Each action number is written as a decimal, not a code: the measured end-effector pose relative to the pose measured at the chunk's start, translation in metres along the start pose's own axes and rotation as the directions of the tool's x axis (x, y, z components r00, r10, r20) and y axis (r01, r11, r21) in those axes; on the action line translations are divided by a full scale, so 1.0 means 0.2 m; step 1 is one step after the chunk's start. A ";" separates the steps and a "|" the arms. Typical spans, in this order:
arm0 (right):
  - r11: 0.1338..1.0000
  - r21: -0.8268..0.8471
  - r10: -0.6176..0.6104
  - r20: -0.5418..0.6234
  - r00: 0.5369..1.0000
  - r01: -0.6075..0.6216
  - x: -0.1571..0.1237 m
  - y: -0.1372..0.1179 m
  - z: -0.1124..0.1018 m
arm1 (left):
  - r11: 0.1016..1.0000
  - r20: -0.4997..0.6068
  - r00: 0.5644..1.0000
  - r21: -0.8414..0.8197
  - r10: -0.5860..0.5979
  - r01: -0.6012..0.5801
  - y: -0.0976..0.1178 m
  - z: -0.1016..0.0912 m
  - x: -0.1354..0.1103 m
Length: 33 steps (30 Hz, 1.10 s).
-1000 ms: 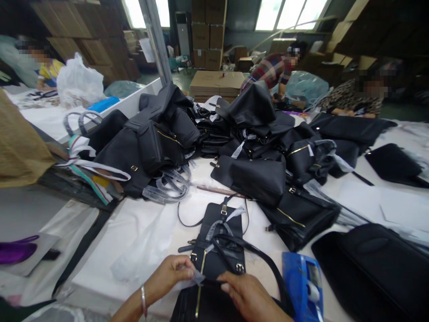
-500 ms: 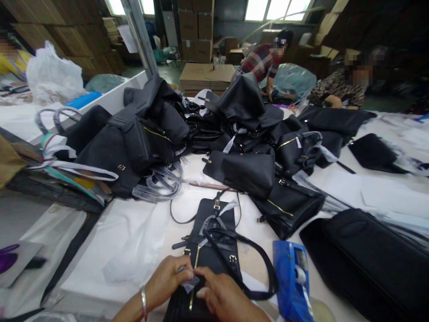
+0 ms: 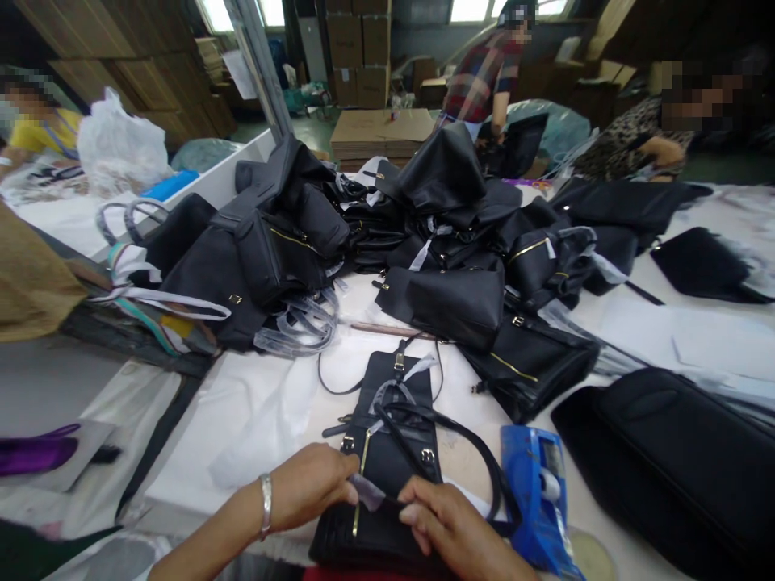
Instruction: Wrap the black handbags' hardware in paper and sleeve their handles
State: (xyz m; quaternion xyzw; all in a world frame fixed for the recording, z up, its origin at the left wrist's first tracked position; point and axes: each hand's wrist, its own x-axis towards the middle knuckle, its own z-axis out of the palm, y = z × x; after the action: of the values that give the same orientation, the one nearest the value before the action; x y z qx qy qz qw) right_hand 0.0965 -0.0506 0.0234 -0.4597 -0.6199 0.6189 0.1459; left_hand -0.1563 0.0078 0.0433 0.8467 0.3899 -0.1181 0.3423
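Note:
A black leather-look backpack [image 3: 393, 468] lies in front of me, with a gold zipper [image 3: 363, 468], buckles and a looped black handle [image 3: 478, 440]. My left hand [image 3: 320, 484] is over its left side, fingers pinched on a small piece of clear plastic film [image 3: 368, 492]. The film stretches toward my right hand [image 3: 445, 516], which is closed over the lower right of the bag. A thin dark piece shows at the right fingertips; what it is I cannot make out. Right of the bag stands a blue tape dispenser [image 3: 536, 484].
Black bags [image 3: 448, 298] are heaped across the table's far side. A large black bag [image 3: 672, 460] lies at the right. White sheets [image 3: 242, 436] cover the left. Two people work beyond the table and another at far left. A metal post [image 3: 257, 64] rises behind.
My hands have drawn apart, the right one moving rightward, and the film now stretches between them. The view has shifted slightly. A person at the back stands more upright, beside a black bag.

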 end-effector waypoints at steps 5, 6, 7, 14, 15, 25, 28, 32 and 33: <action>0.998 -0.056 0.001 -0.059 0.998 -0.005 -0.09 0.01 -0.01 | 0.987 -0.038 0.989 -0.077 0.142 -0.144 0.13 -0.02 0.05; 0.997 -0.074 -0.003 -0.075 0.997 -0.002 -0.10 0.01 0.01 | 0.983 -0.047 0.987 -0.094 0.155 -0.159 0.15 -0.01 0.06; 0.995 -0.098 -0.013 -0.093 0.996 0.004 -0.10 0.01 0.02 | 0.981 -0.049 0.986 -0.104 0.159 -0.164 0.17 0.00 0.07; 0.963 -0.256 -0.121 -0.131 0.984 0.084 -0.08 0.03 0.12 | 0.985 0.021 0.990 0.104 0.139 -0.140 0.23 0.10 0.10; 0.962 -0.259 -0.119 -0.124 0.985 0.084 -0.09 0.04 0.11 | 0.980 0.035 0.987 0.126 0.154 -0.157 0.24 0.11 0.10; 0.967 -0.241 -0.121 -0.155 0.980 0.081 -0.22 0.09 0.01 | 0.886 -0.113 0.947 0.400 0.300 -0.233 0.42 0.01 0.12; 0.968 -0.207 -0.179 -0.180 0.967 0.141 -0.30 0.06 -0.05 | 0.841 -0.159 0.894 0.439 0.419 -0.316 0.52 -0.07 0.11; 0.972 -0.226 -0.129 -0.256 0.958 0.071 -0.37 0.04 -0.11 | 0.839 -0.130 0.891 0.417 0.435 -0.349 0.56 -0.09 0.17; 0.969 -0.242 -0.121 -0.270 0.955 0.054 -0.37 0.04 -0.11 | 0.853 -0.119 0.906 0.405 0.407 -0.330 0.55 -0.08 0.19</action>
State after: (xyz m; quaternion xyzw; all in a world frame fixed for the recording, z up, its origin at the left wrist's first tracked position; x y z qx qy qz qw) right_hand 0.1563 -0.0937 0.0488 -0.5290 -0.6806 0.4634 0.2056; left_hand -0.0505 -0.0098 0.0915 0.9628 0.2222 -0.0366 0.1491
